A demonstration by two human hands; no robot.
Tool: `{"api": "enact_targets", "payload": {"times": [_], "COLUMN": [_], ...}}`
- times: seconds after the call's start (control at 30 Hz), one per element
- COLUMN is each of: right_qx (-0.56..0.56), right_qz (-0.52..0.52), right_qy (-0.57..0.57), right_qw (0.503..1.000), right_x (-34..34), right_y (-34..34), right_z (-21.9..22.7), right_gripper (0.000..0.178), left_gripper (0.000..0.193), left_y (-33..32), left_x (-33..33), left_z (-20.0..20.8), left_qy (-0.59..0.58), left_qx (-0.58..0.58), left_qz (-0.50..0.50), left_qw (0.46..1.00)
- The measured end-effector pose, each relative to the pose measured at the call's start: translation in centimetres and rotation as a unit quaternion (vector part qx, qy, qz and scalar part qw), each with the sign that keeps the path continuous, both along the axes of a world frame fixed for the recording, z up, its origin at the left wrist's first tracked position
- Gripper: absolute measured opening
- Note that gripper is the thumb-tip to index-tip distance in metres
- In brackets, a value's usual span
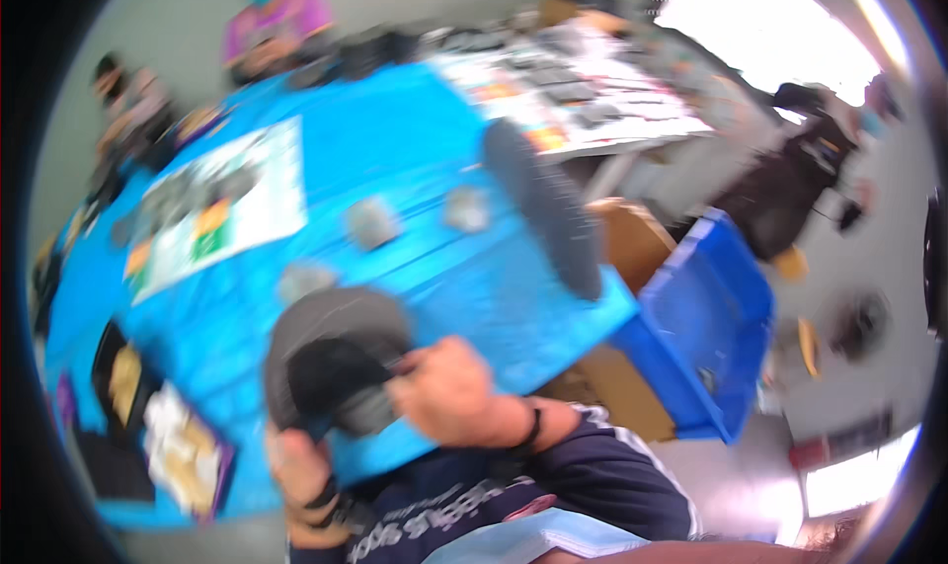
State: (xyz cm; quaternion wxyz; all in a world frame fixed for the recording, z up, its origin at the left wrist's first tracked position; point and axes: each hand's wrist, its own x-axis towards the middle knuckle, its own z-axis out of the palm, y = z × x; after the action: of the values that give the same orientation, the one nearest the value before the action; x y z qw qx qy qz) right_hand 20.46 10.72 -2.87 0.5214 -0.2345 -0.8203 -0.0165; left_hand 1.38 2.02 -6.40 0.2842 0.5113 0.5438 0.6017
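Note:
Motion blurs the picture. In front of me is a dark grey, rounded, cap-like piece with a black hollow in its middle. My left hand grips its lower left edge, the fingers partly hidden behind it. My right hand is closed at the piece's right edge, with the fingertips pinched on it. A small grey lump shows just under the black part, beside my right fingers; I cannot tell what it is. Past the piece, a pale grey block lies on the blue-covered table.
Two more grey blocks lie beyond, and a long dark curved piece lies to the right. At left are a printed sheet with grey pieces and an open box. A blue bin stands right. People sit at the far side.

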Motion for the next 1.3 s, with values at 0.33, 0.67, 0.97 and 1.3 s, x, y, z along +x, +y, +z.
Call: {"api": "enact_targets", "payload": {"times": [0.33,0.67,0.97,1.3], "right_qx": [0.080,0.023,-0.029,-0.046], "right_qz": [0.042,0.161,0.174,0.192], "right_qy": [0.038,0.138,0.126,0.121], "right_qw": [0.995,0.977,0.976,0.973], "right_x": [0.6,2.6,1.9,0.5], "right_y": [-0.6,-0.7,-0.3,0.3], "right_z": [0.5,1.8,0.9,0.7], "right_gripper": [0.015,0.014,0.014,0.014], "left_gripper": [0.041,0.062,0.047,0.047], "left_y": [4.0,4.8,5.5,4.9], "left_x": [1.4,-1.2,0.9,0.3], "left_z": [2.7,6.1,5.8,3.2], "left_qy": [-0.299,-0.349,-0.035,0.035], "left_qx": [0.126,0.062,0.153,0.123], "left_qz": [-0.064,0.158,0.131,0.173], "left_qw": [0.944,0.922,0.979,0.977]}}
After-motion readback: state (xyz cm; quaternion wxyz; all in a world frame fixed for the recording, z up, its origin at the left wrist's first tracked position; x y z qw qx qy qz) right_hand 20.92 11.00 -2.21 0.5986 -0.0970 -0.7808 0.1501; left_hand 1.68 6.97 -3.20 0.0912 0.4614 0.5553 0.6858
